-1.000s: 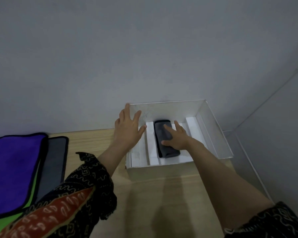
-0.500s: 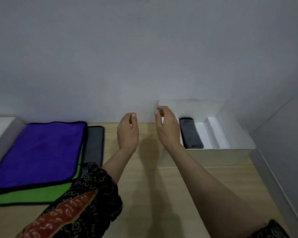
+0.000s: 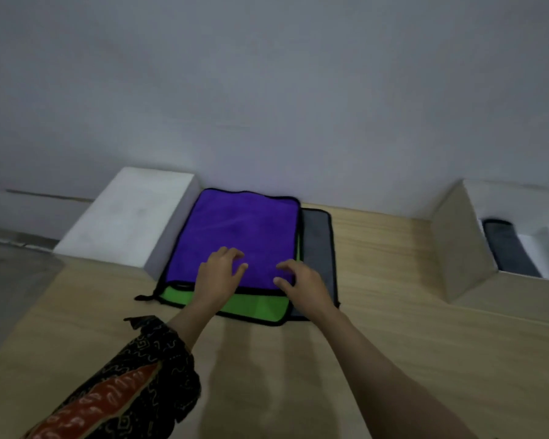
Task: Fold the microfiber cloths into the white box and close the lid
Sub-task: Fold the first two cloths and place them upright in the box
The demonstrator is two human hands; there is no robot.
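wooden table (image 3: 377,359) fills the lower frame, pale grain, running back to a plain grey wall (image 3: 267,90).

white lid (image 3: 130,217) lies flat at the back left, its right edge touching the cloth stack.

white box (image 3: 457,245) sits at the far right, cut off by the frame edge, open on top. inside it you have a folded dark grey cloth (image 3: 507,248) lying lengthwise, white insert strips just beside it on the right.

cloth stack in the centre, against the wall: purple cloth (image 3: 241,229) on top, flat, black trim. green cloth (image 3: 254,307) under it, showing along the near edge. grey cloth (image 3: 319,242) lowest or beside, cannot tell which, showing as a strip along the right side.

your patterned sleeve (image 3: 124,384), black with a red band, covers the left forearm at the lower left. right forearm is bare.

your left hand (image 3: 219,277) rests over the near edge of the purple cloth, fingers loosely curled and slightly spread, tips on the fabric, nothing pinched that shows.

your right hand (image 3: 301,282) sits near the purple cloth's near right corner, fingers bent, tips touching the fabric. whether it pinches the hem, cannot tell; image is soft there.

hands are near each other, not touching.
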